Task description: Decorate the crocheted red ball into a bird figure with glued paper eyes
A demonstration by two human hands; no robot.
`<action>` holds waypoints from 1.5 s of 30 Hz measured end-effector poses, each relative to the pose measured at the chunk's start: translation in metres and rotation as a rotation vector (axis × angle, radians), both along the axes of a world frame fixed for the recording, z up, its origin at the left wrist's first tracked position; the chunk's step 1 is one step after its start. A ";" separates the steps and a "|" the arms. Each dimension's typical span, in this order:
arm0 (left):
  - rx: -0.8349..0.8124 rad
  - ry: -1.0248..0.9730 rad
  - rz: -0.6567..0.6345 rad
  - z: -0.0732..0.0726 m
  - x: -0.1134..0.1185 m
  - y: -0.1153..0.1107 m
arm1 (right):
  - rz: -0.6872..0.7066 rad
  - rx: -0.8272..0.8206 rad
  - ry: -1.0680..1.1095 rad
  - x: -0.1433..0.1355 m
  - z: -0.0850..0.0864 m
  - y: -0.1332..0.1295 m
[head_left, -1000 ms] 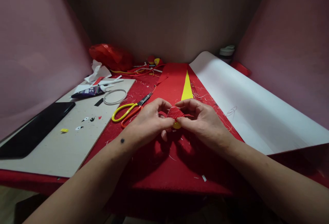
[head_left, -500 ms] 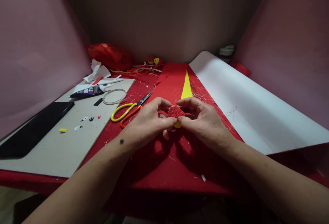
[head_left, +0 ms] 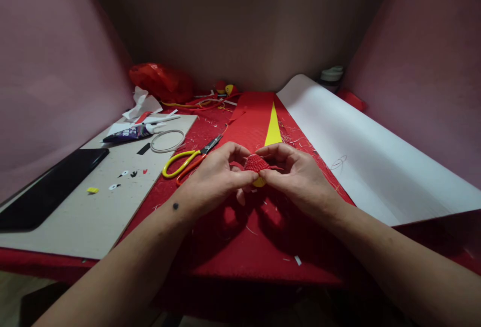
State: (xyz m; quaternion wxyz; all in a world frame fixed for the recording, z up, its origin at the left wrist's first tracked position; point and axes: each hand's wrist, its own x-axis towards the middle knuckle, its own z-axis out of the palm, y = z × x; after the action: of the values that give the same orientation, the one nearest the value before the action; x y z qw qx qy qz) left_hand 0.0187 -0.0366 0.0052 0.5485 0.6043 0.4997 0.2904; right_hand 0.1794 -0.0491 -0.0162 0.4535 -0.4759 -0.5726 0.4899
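Between my two hands is a small red ribbed dome-shaped piece (head_left: 256, 162) with a yellow part (head_left: 259, 182) under its near edge. My left hand (head_left: 229, 169) grips its left side, thumb on the near edge and fingers curled behind. From the right, my right hand (head_left: 291, 169) pinches it with thumb and index finger, the two thumb tips almost meeting. A thin red strip pokes out near the right fingers. Just beyond lie a red corrugated sheet (head_left: 250, 121) and a yellow pointed piece (head_left: 274, 129). Scissors (head_left: 191, 158) with yellow and orange handles rest left of my left hand.
At left, a grey board (head_left: 124, 217) carries a black phone-like slab (head_left: 52, 187), a glue tube (head_left: 128, 134), a clear ring (head_left: 167, 141) and small paper cutouts. A white curled sheet (head_left: 361, 156) lies right. Behind are a red plastic bag (head_left: 161, 81) and small red-yellow figures (head_left: 230, 89).
Both hands keep their hold on the red dome-shaped piece in nearly the same spot. The left wrist has shifted very slightly left.
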 end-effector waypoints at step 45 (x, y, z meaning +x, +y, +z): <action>0.158 -0.182 0.022 0.001 -0.004 -0.005 | -0.146 -0.004 0.322 0.004 -0.008 0.006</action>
State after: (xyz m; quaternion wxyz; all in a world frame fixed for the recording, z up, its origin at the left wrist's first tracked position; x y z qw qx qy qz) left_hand 0.0143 -0.0414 0.0066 0.5393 0.6112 0.4298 0.3884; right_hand 0.1832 -0.0432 -0.0241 0.5727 -0.4328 -0.4555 0.5266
